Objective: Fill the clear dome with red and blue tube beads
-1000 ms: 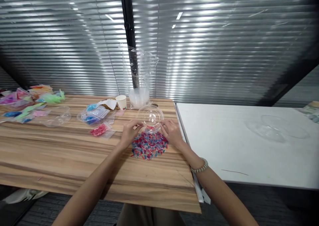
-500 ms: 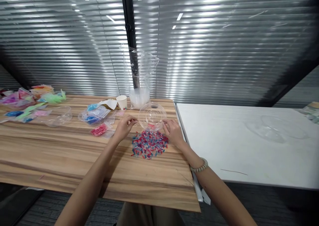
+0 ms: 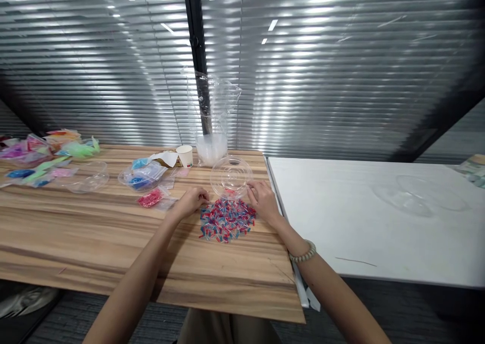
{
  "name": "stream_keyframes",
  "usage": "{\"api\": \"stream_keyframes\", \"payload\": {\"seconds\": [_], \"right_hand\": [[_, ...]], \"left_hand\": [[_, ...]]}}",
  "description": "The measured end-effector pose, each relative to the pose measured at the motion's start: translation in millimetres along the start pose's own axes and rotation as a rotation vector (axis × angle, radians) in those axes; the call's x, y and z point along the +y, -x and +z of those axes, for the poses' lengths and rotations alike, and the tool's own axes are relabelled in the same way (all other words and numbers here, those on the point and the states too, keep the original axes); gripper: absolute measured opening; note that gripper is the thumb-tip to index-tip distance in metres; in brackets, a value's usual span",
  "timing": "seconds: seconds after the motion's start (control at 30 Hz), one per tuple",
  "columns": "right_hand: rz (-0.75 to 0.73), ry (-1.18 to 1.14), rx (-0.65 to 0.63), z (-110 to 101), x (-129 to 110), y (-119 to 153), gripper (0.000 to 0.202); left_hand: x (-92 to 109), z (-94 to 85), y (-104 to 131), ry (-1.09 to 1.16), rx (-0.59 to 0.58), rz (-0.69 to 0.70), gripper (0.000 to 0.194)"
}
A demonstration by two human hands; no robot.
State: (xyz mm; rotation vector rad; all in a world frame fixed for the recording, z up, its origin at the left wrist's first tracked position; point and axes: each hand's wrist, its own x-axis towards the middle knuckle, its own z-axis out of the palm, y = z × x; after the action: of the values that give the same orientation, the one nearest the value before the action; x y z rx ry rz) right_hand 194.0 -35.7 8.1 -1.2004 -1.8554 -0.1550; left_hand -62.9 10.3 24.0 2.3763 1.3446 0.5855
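A heap of short tube beads (image 3: 227,222), red, blue and clear, lies on the wooden table. Just behind it stands a round clear plastic bowl (image 3: 232,175), with a few red beads showing near its close side. At the heap's upper left edge, my left hand (image 3: 192,201) has its fingertips pinched together; whatever they hold is too small to make out. My right hand (image 3: 262,198) wears a beaded bracelet (image 3: 304,252) at the wrist and has its fingers closed at the bowl's right rim.
Left of my hands lie a bag of pink-red beads (image 3: 150,197) and a clear dish (image 3: 129,180) with blue packets. Behind are a paper cup (image 3: 185,156) and stacked clear containers (image 3: 212,149). Bagged colourful material (image 3: 28,149) fills the far left. A white table (image 3: 359,223) adjoins on the right.
My left hand has come down from beside the bowl to the upper left edge of the bead heap. My right hand and the bowl have stayed in place.
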Motion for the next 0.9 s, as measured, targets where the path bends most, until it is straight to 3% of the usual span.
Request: {"api": "stream_keyframes", "payload": {"seconds": [0.13,0.23,0.3,0.43,0.5,0.6,0.73,0.83,0.9], "right_hand": [[-0.005,0.007,0.0,0.1,0.3,0.5,0.018],[-0.011,0.01,0.001,-0.5,0.0,0.4,0.018],[-0.008,0.012,0.001,-0.7,-0.1,0.2,0.018],[0.0,0.005,-0.002,0.6,1.0,0.6,0.018],[0.001,0.001,-0.003,2.0,1.9,1.2,0.018],[-0.023,-0.016,-0.019,3.0,2.0,1.7,0.018],[-0.082,-0.05,-0.039,1.6,-0.8,0.8,0.018],[-0.1,-0.063,-0.033,0.6,-2.5,0.2,0.018],[-0.095,-0.062,-0.022,0.7,-2.2,0.3,0.018]], "left_hand": [[3.2,1.6,0.4,-0.044,-0.023,0.011,0.015],[4.6,3.4,-0.6,-0.004,0.049,0.015,0.015],[6.5,3.7,-1.5,0.038,0.187,0.021,0.014],[15.2,2.3,-1.1,0.066,0.586,0.099,0.011],[20.5,3.2,0.4,0.031,0.694,0.179,0.012],[26.2,9.8,2.4,-0.051,0.682,0.326,0.012],[28.8,21.5,1.5,-0.149,0.541,0.49,0.012],[29.0,21.9,-0.1,-0.222,0.507,0.546,0.016],[28.5,15.7,-0.5,-0.237,0.561,0.518,0.016]]}}
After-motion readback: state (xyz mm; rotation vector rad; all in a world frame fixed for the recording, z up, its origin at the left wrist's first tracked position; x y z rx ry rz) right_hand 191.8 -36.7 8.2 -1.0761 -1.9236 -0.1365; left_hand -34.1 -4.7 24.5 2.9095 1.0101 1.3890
